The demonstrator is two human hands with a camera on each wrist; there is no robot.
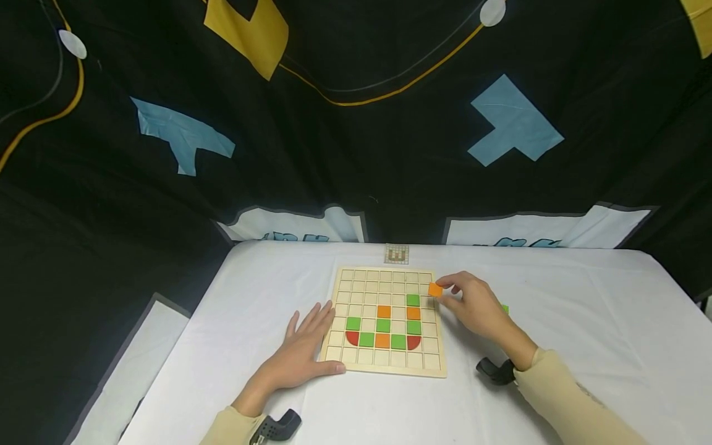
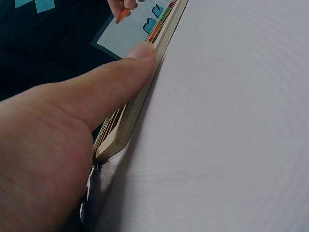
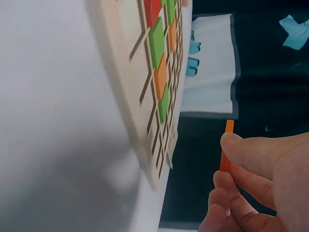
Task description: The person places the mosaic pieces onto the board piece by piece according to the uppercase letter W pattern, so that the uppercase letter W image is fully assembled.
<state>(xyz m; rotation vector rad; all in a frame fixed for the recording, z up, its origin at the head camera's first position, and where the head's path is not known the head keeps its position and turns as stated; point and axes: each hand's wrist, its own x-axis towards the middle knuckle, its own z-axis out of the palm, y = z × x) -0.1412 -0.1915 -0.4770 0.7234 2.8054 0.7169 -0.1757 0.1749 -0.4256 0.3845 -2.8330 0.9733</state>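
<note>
A wooden grid board (image 1: 389, 364) lies on the white table, with green, orange and red tiles set in some of its squares. My left hand (image 1: 300, 352) rests along the board's left edge, fingers spread, its thumb (image 2: 116, 77) on the near edge. Thumb and fingers of my right hand (image 1: 475, 306) pinch an orange square tile (image 1: 435, 289) above the board's upper right edge. In the right wrist view this orange tile (image 3: 227, 145) shows edge-on, apart from the board. One green tile (image 1: 413, 300) tops the right column of tiles, and a red rounded tile (image 1: 414, 342) ends it below.
Behind the board lies a small patterned grid card (image 1: 397, 254). A green piece (image 1: 505, 308) is partly hidden behind my right wrist. The white cloth-covered table (image 1: 601, 321) reaches back to a black curtain (image 1: 356, 167) with blue and yellow shapes.
</note>
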